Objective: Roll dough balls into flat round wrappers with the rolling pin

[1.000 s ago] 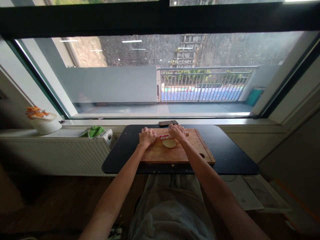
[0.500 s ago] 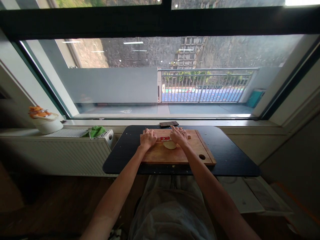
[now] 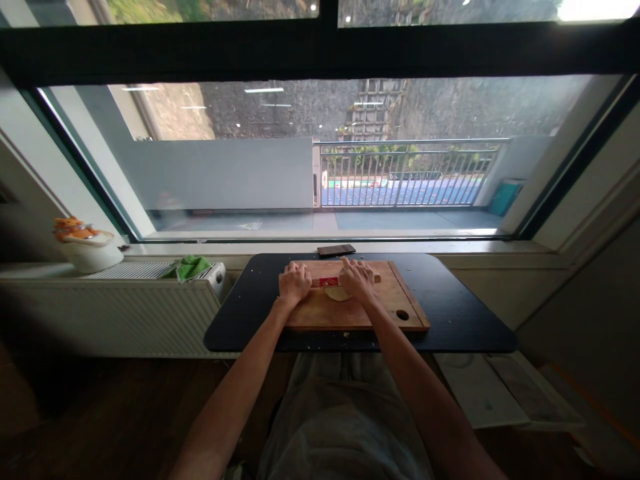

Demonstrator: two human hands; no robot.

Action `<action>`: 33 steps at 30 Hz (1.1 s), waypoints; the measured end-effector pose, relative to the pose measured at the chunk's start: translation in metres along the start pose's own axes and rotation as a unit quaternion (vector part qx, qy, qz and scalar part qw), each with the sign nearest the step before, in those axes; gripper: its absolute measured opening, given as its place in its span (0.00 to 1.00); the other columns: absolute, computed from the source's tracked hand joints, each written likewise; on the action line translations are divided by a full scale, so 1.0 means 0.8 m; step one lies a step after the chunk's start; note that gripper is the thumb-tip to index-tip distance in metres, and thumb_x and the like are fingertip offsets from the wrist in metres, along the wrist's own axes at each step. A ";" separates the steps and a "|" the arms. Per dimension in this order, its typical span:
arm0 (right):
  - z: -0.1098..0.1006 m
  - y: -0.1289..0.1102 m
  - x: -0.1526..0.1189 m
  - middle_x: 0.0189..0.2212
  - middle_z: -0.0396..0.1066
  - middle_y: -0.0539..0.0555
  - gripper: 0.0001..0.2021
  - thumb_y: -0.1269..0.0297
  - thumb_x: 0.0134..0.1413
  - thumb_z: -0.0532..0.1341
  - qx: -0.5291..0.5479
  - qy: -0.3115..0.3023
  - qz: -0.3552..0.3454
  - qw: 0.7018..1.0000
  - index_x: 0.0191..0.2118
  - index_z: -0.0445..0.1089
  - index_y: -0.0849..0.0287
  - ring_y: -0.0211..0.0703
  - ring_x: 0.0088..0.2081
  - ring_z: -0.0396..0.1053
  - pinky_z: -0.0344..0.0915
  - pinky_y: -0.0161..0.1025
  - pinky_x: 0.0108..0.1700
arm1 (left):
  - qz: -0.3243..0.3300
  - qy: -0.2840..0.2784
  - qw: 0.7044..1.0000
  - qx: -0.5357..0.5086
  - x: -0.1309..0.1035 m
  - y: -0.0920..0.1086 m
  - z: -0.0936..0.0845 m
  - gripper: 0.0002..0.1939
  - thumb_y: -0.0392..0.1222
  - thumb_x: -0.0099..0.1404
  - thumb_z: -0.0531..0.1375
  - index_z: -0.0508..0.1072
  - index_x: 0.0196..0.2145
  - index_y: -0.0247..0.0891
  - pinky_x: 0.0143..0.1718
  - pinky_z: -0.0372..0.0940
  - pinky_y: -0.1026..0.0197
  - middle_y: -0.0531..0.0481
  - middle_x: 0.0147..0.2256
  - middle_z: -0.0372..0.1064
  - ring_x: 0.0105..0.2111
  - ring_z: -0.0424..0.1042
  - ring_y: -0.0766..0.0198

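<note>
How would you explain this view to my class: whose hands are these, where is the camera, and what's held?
There is no machine. A person's bare left hand and right hand appear, seen by a camera worn on that person's head, looking forward and down. Both hands hold a wooden rolling pin with a red label. At its near side is a pale, flat piece, probably dough, partly hidden by the right hand. It lies on a brown rectangular wooden board, which rests on a black table with rounded corners.
</note>
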State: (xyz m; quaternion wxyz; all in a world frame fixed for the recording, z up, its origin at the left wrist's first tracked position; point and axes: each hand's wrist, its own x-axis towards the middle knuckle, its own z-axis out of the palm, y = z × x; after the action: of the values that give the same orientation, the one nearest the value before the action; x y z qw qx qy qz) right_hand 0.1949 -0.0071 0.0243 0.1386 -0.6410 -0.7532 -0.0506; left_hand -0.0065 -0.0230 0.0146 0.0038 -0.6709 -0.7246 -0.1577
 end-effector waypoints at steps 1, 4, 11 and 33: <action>0.000 0.000 -0.002 0.60 0.77 0.64 0.29 0.67 0.74 0.50 0.001 0.001 0.000 1.000 0.76 0.64 0.55 0.56 0.61 0.71 0.60 0.47 0.65 | 0.000 0.000 1.000 -0.001 -0.001 0.001 0.000 0.23 0.44 0.80 0.46 0.78 0.58 0.43 0.59 0.69 0.47 0.38 0.61 0.71 0.60 0.72 0.47; -0.002 -0.001 -0.008 0.60 0.77 0.65 0.28 0.69 0.73 0.50 0.005 0.011 0.000 1.000 0.74 0.66 0.57 0.57 0.62 0.70 0.60 0.48 0.65 | 0.002 -0.002 1.000 -0.002 -0.004 0.002 -0.001 0.23 0.44 0.80 0.46 0.77 0.60 0.43 0.60 0.69 0.47 0.38 0.61 0.72 0.60 0.72 0.48; -0.010 -0.008 -0.021 0.55 0.79 0.65 0.22 0.67 0.75 0.50 0.009 0.026 0.008 1.000 0.65 0.74 0.59 0.55 0.57 0.72 0.62 0.46 0.60 | 0.003 0.004 1.000 -0.002 -0.011 0.003 0.001 0.24 0.44 0.80 0.45 0.73 0.64 0.41 0.61 0.68 0.48 0.37 0.62 0.72 0.62 0.71 0.47; -0.005 -0.011 -0.073 0.50 0.81 0.64 0.19 0.62 0.78 0.50 0.016 0.093 0.015 0.995 0.47 0.79 0.60 0.56 0.55 0.74 0.60 0.47 0.59 | 0.050 0.006 0.999 -0.011 -0.035 0.010 -0.014 0.20 0.43 0.81 0.46 0.75 0.58 0.42 0.60 0.68 0.48 0.41 0.59 0.77 0.58 0.76 0.50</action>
State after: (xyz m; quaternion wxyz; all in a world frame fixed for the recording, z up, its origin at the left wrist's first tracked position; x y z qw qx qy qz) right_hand 0.1946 -0.0650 0.0130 0.2188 -0.6427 -0.7279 -0.0958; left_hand 0.0015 -0.0523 0.0210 0.0088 -0.7051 -0.6885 -0.1694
